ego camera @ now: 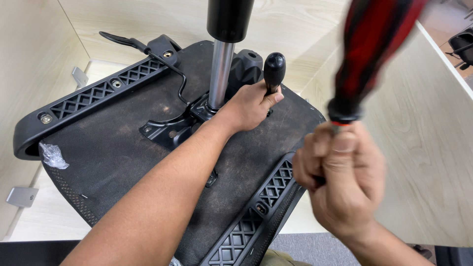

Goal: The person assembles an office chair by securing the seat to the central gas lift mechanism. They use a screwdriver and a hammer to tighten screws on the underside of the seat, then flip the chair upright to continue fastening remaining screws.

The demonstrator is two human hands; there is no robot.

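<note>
Nearest the camera, in the right half of the frame, my right hand (pixel 340 180) is closed in a full fist around the metal shank of a screwdriver (pixel 377 54). The fingers are wrapped tight just below the collar. The red-and-black handle rises from the fist toward the upper right corner, blurred and tilted slightly rightward. The tip is hidden inside or below the fist; I cannot tell where it points.

My left hand (pixel 251 106) reaches across from the lower left to the centre of the frame. Its fingers are curled shut around the stem of a black lever knob (pixel 274 69), which stands roughly upright just right of the chrome gas-lift column (pixel 220 74).

Both sit on the underside of an upturned office chair seat (pixel 123 157), which fills the middle of the frame and rests on a pale wooden tabletop (pixel 433 148). The black metal mounting plate (pixel 170 129) at the column base lies immediately left of my left hand.

Key relation: the mounting plate and lever lie up and to the left of the right fist, well apart from it. The screwdriver's long axis runs near vertical, while the black armrest bracket (pixel 268 197) directly left of the fist runs diagonally from lower centre toward the right. The left hand is the nearer one to the plate.

A second bracket (pixel 93 93) crosses the upper left. A scrap of clear plastic wrap (pixel 53 155) lies at the left edge of the seat.
</note>
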